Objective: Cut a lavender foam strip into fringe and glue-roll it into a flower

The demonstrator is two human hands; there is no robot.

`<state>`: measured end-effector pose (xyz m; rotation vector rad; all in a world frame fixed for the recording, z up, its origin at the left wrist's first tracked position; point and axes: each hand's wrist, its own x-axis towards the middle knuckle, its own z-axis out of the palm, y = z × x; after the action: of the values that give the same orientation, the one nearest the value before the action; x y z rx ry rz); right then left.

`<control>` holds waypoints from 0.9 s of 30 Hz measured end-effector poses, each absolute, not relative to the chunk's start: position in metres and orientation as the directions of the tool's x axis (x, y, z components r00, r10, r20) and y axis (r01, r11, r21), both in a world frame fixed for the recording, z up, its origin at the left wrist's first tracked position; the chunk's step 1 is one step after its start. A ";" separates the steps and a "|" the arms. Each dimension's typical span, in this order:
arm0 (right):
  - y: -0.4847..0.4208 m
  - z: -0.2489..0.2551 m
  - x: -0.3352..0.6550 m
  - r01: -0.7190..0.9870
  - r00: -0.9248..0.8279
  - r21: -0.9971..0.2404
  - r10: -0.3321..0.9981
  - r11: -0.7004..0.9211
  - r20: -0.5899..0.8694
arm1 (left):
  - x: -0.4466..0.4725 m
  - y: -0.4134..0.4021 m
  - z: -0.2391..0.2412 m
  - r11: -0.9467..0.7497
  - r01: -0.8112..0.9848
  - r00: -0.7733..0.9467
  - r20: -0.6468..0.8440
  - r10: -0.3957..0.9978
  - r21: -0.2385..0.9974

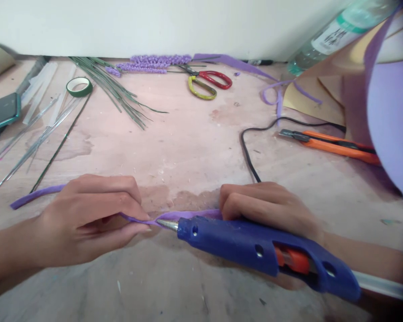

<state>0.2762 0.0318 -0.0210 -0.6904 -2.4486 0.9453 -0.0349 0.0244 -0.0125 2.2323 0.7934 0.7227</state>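
A narrow purple strip (184,214) runs between my two hands, low over the table. My left hand (104,214) pinches it between thumb and fingers, and its loose end sticks out past the knuckles at left. In my right hand (265,205) is a blue hot glue gun (228,243), lying on its side with a clear glue stick (386,286) out of its back. Its metal nozzle touches or nearly touches the strip beside my left fingertips. Some right fingers are hidden behind the gun; the strip's other end passes under that hand.
Scissors (210,82), green stems (114,89), fuzzy purple stalks (154,62) and green tape (79,86) lie at the back. Thin wires (43,138) and a phone (3,109) are at left. An orange cutter (339,145), black cord (245,143), purple sheet (392,120) and bottle (336,38) are at right.
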 end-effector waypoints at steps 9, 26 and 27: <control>0.034 -0.020 0.276 0.279 -0.785 -0.725 0.584 0.630 0.206 | -0.034 0.024 -0.010 -0.595 0.351 0.660 0.260 0.705 0.723; 0.031 -0.019 0.276 0.313 -0.777 -0.697 0.596 0.645 0.202 | -0.034 0.025 -0.010 -0.594 0.332 0.665 0.264 0.698 0.733; 0.031 -0.019 0.276 0.312 -0.778 -0.693 0.593 0.650 0.206 | -0.034 0.025 -0.010 -0.594 0.334 0.666 0.263 0.699 0.732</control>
<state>0.2759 0.0311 -0.0192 -0.7115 -2.4514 0.9184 -0.0343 0.0249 -0.0100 2.2192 0.7935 0.7147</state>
